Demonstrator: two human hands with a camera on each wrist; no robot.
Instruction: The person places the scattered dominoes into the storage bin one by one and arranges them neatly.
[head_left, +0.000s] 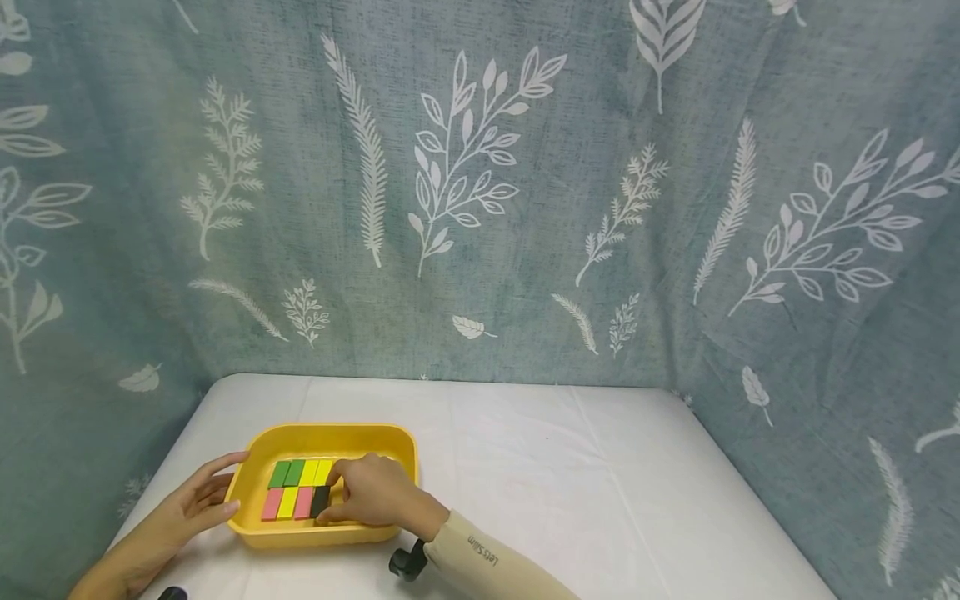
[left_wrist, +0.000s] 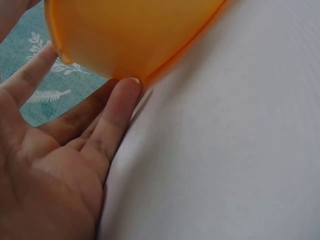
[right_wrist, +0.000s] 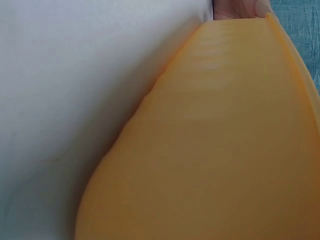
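Note:
A yellow plastic tray (head_left: 258,535) stands on the left part of the table, with small coloured blocks in two rows inside. The back row shows green blocks (head_left: 287,473) and yellow blocks (head_left: 315,472); the front row has pink, yellow and pink, then a black block (head_left: 320,502). My right hand (head_left: 382,496) reaches into the tray and pinches the black block lengthwise between thumb and finger, covering whatever lies farther right. Against the tray's left end rests my left hand (head_left: 183,508), its fairly straight fingers (left_wrist: 120,107) touching the outer wall.
White cloth covers the table (head_left: 562,483), and a leaf-patterned green curtain (head_left: 480,317) surrounds it at the back and sides. A black wrist device (head_left: 408,562) sits below the right wrist. The tray's outer wall (right_wrist: 210,150) fills much of the right wrist view.

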